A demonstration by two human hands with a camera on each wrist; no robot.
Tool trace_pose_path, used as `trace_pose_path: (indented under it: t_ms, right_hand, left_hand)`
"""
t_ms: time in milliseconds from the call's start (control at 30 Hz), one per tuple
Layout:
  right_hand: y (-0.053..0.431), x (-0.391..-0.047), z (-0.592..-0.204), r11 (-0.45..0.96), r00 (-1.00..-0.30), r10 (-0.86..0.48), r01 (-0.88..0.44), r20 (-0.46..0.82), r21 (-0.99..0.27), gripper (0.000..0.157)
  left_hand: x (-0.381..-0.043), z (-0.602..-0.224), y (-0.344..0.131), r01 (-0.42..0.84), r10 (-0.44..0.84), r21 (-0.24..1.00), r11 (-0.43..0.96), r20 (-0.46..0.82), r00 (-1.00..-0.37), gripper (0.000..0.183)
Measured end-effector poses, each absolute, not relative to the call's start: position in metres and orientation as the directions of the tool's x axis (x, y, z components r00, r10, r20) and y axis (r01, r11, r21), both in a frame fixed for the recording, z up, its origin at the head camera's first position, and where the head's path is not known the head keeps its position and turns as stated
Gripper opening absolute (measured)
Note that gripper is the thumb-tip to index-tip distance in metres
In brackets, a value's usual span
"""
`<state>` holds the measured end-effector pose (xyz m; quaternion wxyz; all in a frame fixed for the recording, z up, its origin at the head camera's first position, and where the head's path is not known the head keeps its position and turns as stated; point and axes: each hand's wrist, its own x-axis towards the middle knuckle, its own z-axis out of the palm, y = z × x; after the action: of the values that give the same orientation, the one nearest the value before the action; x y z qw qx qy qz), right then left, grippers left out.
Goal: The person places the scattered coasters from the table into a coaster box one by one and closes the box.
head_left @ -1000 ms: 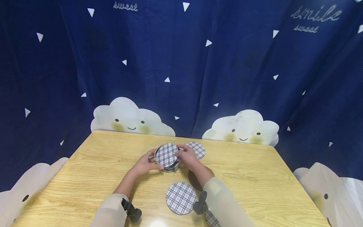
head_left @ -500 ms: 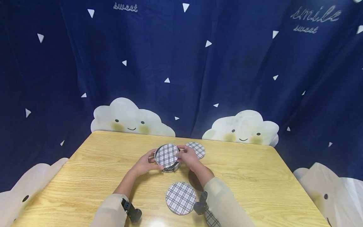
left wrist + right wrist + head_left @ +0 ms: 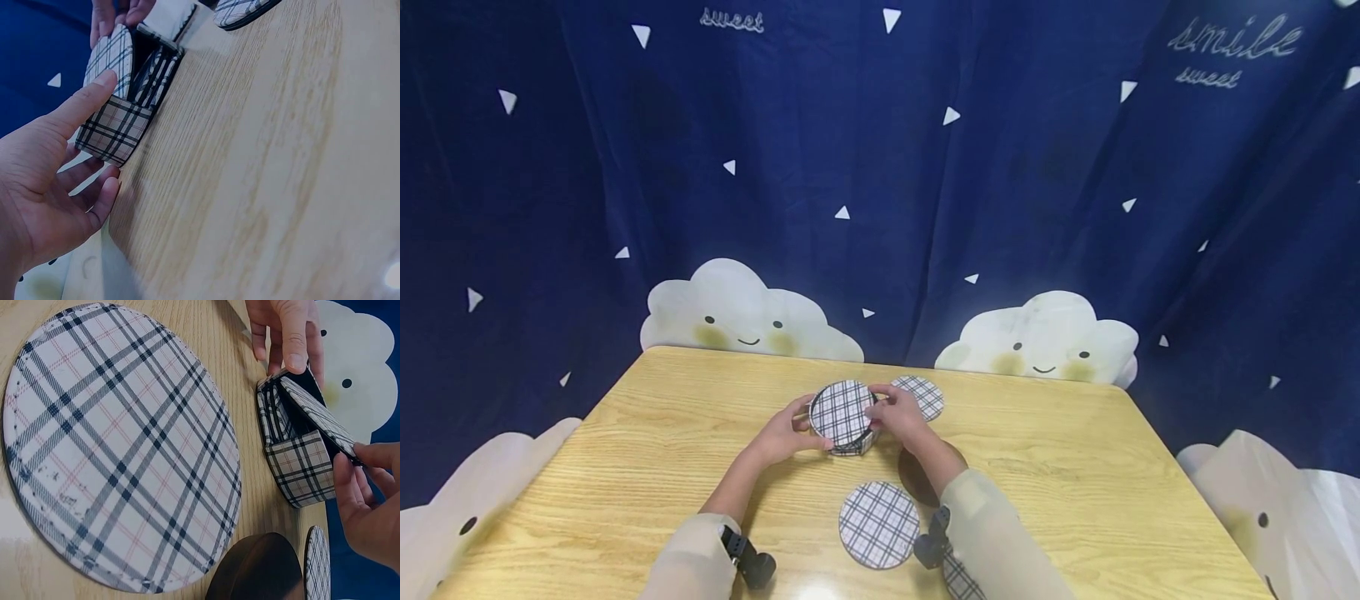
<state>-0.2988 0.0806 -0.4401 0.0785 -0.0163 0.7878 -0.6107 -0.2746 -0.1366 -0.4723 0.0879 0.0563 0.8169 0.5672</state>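
Observation:
A round plaid coaster (image 3: 841,411) stands tilted in the open top of a matching plaid coaster holder (image 3: 850,449), near the middle of the table. My left hand (image 3: 782,435) grips the holder from the left, its thumb at the upper rim by the coaster and its fingers round the side and base. From the other side, my right hand (image 3: 898,413) pinches the coaster's edge between thumb and fingers. Through the gap in the holder's wall (image 3: 303,467), several coasters show stacked inside in the right wrist view. The coaster's lower edge is hidden within the holder.
Another plaid coaster (image 3: 878,525) lies nearer to me, with one more (image 3: 961,579) partly under the right sleeve. Beneath the right forearm is a dark brown disc (image 3: 917,477). A plaid coaster (image 3: 922,397) lies behind the right hand. The blue curtain (image 3: 880,183) hangs beyond the table.

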Motion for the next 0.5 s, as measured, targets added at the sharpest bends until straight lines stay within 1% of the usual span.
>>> trace_pose_path:
  t_ms: [500]
  right_hand:
    - [0.0823,-0.2985,-0.4431,0.356,-0.992,-0.096,0.043,-0.083,-0.934,0.045]
  left_hand:
    - [-0.2743,-0.4733,-0.1370,-0.004,0.196,0.940,0.341,-0.076,-0.978,0.098]
